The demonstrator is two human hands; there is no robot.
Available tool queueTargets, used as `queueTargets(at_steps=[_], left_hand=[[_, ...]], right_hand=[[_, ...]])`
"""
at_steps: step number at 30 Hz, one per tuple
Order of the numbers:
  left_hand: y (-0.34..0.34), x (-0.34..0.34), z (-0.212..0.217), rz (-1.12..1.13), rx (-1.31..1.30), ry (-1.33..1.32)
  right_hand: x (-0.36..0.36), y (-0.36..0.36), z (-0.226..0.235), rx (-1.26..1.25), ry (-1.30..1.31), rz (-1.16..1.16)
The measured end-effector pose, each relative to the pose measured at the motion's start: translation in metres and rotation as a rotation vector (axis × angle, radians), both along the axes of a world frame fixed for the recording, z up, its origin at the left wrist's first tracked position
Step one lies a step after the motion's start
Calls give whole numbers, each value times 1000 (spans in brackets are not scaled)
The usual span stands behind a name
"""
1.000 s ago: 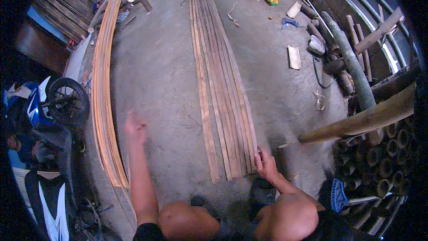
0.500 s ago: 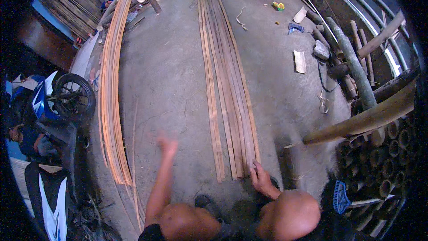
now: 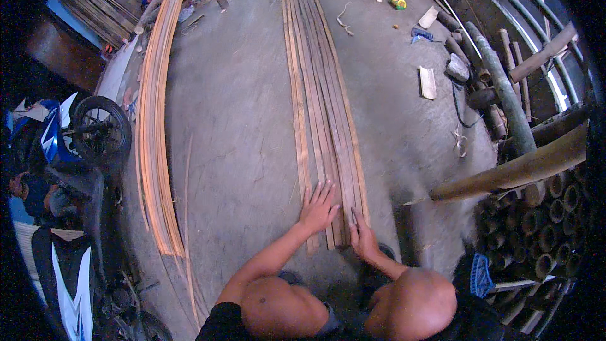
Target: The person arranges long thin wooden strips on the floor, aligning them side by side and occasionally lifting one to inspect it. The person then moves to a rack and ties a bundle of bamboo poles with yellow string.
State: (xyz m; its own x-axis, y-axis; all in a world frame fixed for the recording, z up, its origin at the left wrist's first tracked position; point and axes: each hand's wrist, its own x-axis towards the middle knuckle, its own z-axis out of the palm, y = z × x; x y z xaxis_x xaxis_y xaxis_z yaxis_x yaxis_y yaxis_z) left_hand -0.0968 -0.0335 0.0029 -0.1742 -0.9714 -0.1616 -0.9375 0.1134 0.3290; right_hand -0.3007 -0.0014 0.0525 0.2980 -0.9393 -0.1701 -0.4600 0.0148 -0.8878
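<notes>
Bamboo slats (image 3: 325,113), long thin tan strips, lie side by side on the grey concrete floor (image 3: 240,107).
Left hand (image 3: 317,209) rests flat, fingers spread, on the near ends; right hand (image 3: 362,237) lies beside it, fingers loosely extended, gripping nothing. Pressing evenly would keep the ends level. Farther left, a curved bundle of orange-tan strips (image 3: 154,120).

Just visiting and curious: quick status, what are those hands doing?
Left hand flat, fingers spread, on bamboo strips. Right hand on their near ends. Strips side by side on concrete floor. Nothing blocking.
</notes>
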Motion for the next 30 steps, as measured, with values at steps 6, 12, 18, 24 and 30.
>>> queueTargets(at_steps=[6,12,18,24,30], left_hand=[[9,2,-10,34,-97,-16],[15,4,-14,52,-95,-8],[16,11,-2,-13,-93,21],[21,27,-8,-47,-100,55],[23,21,5,-41,-15,46]], right_hand=[[9,-5,-8,33,113,179],[6,2,-19,-42,132,204],[11,-1,-21,-19,126,211],[22,-17,-17,-31,204,291],[22,-23,-31,-51,403,436]])
